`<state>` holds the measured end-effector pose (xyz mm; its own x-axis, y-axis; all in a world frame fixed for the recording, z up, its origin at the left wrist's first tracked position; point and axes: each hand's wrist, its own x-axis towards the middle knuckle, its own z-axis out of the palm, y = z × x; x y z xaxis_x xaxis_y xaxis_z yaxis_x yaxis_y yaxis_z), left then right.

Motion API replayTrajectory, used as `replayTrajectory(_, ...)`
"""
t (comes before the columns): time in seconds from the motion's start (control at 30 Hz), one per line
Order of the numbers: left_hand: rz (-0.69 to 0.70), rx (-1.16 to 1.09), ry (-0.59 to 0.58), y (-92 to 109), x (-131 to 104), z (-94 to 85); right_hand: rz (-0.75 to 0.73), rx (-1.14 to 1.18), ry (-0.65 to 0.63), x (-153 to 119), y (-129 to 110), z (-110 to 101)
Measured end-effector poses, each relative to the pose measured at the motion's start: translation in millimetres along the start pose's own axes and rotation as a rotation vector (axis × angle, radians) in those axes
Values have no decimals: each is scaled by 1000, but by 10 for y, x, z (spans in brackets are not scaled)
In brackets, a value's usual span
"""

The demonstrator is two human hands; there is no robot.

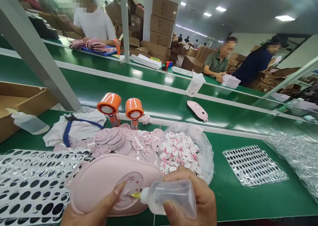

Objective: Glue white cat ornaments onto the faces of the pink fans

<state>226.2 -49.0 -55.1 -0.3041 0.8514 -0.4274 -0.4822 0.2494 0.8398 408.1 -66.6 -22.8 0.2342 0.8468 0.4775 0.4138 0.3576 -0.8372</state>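
A pink oval padded case (pixel 99 176) is held in my left hand (pixel 96 202), its thumb lying on the round printed disc (pixel 131 186) set in the case. Wrapped in my right hand (pixel 196 199) is a clear squeeze bottle (pixel 171 196), tilted sideways. The bottle's yellow tip meets or hovers just over the disc; I cannot tell which. Just beyond the case lie many pink printed discs (pixel 109 140). Beside them, a clear plastic bag (pixel 207 153) holds a heap of small white-and-pink cartoon pieces (pixel 177 149).
Two orange tape-like tools (pixel 109 103) stand behind the discs. Blue-handled pliers (pixel 67 133) rest on a white cloth (pixel 52 133), near another squeeze bottle (pixel 31 121). Sticker sheets (pixel 255 164) lie right. A pink case (pixel 197 110) sits on the green belt (pixel 164 101). Co-workers stand beyond.
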Motion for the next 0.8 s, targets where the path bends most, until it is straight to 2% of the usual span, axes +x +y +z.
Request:
replayTrajectory(0.2,110,52,26,9,-10,-7,-19,-13,-51,80,-55,45)
replayTrajectory(0.5,152,86,42,9,7,0,25,-25,-68,100,-24,-17)
replayTrajectory(0.7,87,32,54,74,-6,28,20,-7,-31,69,-32,-4)
replayTrajectory(0.8,9,-18,42,117,-8,88,71,35,0,-12,-19,35)
